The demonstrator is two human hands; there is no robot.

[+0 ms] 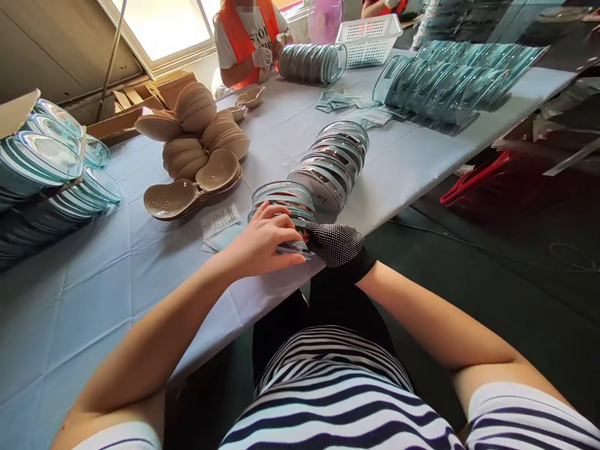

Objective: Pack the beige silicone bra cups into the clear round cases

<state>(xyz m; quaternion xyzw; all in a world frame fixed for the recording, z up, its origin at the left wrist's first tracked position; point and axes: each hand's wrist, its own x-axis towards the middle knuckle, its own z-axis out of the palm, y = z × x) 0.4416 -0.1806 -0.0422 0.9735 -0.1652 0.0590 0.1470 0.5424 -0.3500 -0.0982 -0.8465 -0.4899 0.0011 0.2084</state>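
My left hand (269, 240), bare, spans a clear rounded plastic case (284, 194) at the table's near edge. Its fingers rest across the top while the thumb lies along the near side. At the right edge of that case, my right hand (335, 244) is closed, in a black glove with white dots; its fingertips are hidden. A pointed clear piece (305, 292) hangs below the table edge between my hands. Just beyond stands a leaning row of similar clear cases (335, 159) with brown contents. Stacked beige stick-on bra cups (218, 170) lie to the left.
Printed slips (220, 219) lie left of my hand on the white-covered table (159, 275). Clear cases (42, 162) are piled far left, and more rows (435, 87) stand back right. A person in an orange vest (248, 40) works opposite, near a white basket (368, 39).
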